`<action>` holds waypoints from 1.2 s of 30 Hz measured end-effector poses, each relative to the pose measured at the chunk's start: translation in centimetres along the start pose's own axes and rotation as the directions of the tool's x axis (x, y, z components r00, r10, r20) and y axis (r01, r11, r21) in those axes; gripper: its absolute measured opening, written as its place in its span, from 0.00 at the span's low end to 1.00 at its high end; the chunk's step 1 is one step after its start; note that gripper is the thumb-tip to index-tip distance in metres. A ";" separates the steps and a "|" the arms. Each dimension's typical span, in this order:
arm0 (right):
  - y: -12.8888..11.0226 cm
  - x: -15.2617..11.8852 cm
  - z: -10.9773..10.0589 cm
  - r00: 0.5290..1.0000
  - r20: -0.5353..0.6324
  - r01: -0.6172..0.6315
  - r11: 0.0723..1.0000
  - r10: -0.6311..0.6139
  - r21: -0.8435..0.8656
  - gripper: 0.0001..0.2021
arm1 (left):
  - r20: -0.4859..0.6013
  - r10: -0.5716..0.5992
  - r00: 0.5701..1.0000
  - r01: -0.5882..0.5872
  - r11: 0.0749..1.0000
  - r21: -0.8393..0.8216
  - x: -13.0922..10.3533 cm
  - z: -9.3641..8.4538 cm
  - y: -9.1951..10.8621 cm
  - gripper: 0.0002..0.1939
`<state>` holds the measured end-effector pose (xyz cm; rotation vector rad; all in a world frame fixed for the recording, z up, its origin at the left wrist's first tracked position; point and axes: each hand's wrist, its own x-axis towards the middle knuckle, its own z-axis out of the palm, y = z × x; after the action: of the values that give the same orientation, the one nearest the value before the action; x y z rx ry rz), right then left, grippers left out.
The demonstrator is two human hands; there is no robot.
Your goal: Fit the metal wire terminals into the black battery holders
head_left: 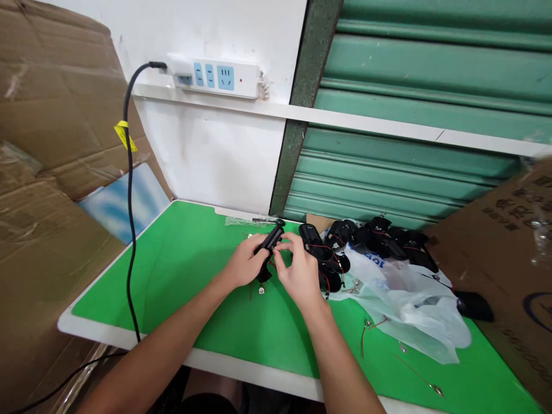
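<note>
My left hand (pixel 246 261) is wrapped round a black plastic part (pixel 272 237) above the green mat, its upper end pointing away to the right. Against that part's right side, my right hand (pixel 298 265) has thumb and forefinger pinched together; whatever lies between the fingertips is too small to make out. Just below the hands, another black piece (pixel 264 275) lies on the mat, with a small metal component (pixel 261 290) and thin red wires near it.
Several black parts with red wires (pixel 317 241) crowd the back right, beside a translucent plastic bag (pixel 414 305). Loose wired components (pixel 436 390) lie front right. A black cable (pixel 130 230) hangs at left. Cardboard boxes (pixel 495 259) flank the green-topped table (pixel 172 287).
</note>
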<state>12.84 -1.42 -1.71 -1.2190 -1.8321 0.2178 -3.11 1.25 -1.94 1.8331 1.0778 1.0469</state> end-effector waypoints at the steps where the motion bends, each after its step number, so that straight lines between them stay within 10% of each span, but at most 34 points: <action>1: 0.0 0.0 0.1 1.000 -0.002 0.005 1.000 -0.005 -0.014 0.18 | 0.001 -0.004 1.000 0.004 1.000 0.006 0.0 0.0 0.0 0.15; 36: -0.1 0.0 0.7 0.985 -0.030 0.150 0.933 -0.169 -0.327 0.04 | -0.021 0.087 0.996 -0.083 0.988 0.133 -0.3 0.1 0.0 0.20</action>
<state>12.26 -1.25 -2.00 -1.2718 -1.9558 -0.2174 -3.05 0.96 -2.04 1.9913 1.1164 1.0743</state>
